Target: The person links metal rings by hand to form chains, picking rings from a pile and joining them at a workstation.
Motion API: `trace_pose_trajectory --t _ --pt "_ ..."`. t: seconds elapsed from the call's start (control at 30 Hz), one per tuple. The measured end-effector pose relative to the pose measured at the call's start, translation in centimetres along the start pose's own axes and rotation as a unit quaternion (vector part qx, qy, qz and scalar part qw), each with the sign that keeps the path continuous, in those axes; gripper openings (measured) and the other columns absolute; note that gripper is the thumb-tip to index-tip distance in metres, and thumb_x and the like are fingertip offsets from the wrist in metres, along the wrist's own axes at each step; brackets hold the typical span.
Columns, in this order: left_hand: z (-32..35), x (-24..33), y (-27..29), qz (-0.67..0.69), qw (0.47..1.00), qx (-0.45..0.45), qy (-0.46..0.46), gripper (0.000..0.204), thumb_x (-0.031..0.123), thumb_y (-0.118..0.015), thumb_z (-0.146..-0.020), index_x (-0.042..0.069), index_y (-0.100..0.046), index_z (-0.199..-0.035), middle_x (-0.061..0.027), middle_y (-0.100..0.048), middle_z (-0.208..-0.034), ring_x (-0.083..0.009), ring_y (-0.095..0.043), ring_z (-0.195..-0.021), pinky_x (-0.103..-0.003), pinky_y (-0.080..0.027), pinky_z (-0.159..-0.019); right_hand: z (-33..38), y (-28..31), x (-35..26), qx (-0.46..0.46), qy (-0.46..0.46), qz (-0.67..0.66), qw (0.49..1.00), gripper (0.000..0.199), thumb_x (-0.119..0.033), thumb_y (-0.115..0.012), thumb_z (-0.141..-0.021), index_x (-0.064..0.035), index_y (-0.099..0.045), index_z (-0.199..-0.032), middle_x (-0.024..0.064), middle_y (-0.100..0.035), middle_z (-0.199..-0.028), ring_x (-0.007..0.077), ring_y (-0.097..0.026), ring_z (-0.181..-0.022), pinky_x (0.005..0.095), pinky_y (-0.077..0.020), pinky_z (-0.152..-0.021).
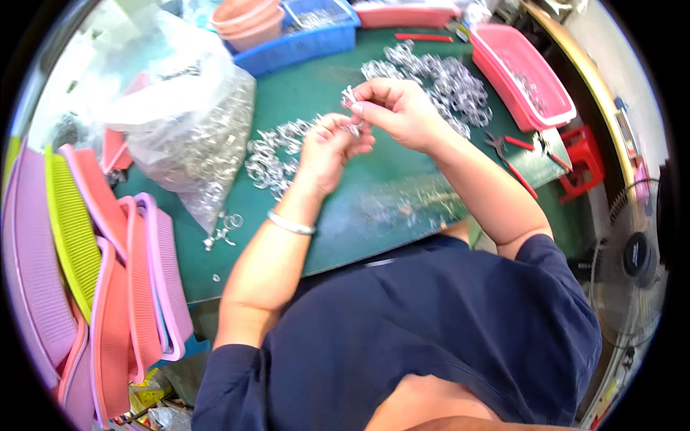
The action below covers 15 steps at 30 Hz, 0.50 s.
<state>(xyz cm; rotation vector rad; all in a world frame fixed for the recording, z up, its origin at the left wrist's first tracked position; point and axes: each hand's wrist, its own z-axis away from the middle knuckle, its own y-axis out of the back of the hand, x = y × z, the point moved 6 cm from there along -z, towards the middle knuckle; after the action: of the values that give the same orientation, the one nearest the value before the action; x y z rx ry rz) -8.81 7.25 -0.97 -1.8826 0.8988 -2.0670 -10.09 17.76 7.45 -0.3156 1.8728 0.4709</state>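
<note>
My left hand [328, 154] and my right hand [397, 111] meet above the green table [345, 223]. Between the right fingertips a small silvery metal piece [348, 95] is pinched; it looks like a clasp or key-ring part. The left fingers close on another small silvery metal part [355, 130] just below it. Whether the two parts are joined cannot be made out. Beside my left wrist lies a loose pile of silvery metal rings and clasps [272, 159]. Beyond my right hand spreads a larger heap of silvery metal rings [454, 85].
A clear plastic bag full of metal parts [205, 136] stands at the left, near stacked coloured plastic baskets [118, 309]. A blue bin [327, 36] is at the back. Pliers [512, 164], a pink tray [496, 54], a red stool [586, 161] and a fan [632, 258] are at the right.
</note>
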Motion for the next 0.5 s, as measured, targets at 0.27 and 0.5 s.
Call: trace_pose_trajectory --t 0.27,0.5 --pt "0.1 0.1 0.5 0.034 0.999 0.0 0.019 0.009 -0.002 -0.048 -0.082 0.004 -0.051 -0.089 -0.0132 -0.061 -0.089 -0.02 -0.062 -0.077 -0.027 -0.053 -0.067 -13.1 -6.0 -11.7 0.02 0.331 0.252 0.909 0.029 -0.028 -0.062 -0.074 -0.0041 -0.062 -0.09 0.0107 -0.064 -0.079 0.0228 -0.06 -0.065 0.0327 -0.0476 -0.063" --pt "0.1 0.9 0.2 0.057 0.997 -0.047 -0.025 0.007 0.001 -0.052 -0.084 0.004 -0.054 -0.09 -0.0124 -0.062 -0.09 -0.0192 -0.062 -0.077 -0.025 -0.054 -0.065 -14.0 -6.6 -11.9 -0.073 0.316 0.364 0.873 0.024 -0.01 -0.057 -0.076 -0.0042 -0.058 -0.099 0.0126 -0.062 -0.094 0.0244 -0.059 -0.083 0.0368 -0.046 -0.074"
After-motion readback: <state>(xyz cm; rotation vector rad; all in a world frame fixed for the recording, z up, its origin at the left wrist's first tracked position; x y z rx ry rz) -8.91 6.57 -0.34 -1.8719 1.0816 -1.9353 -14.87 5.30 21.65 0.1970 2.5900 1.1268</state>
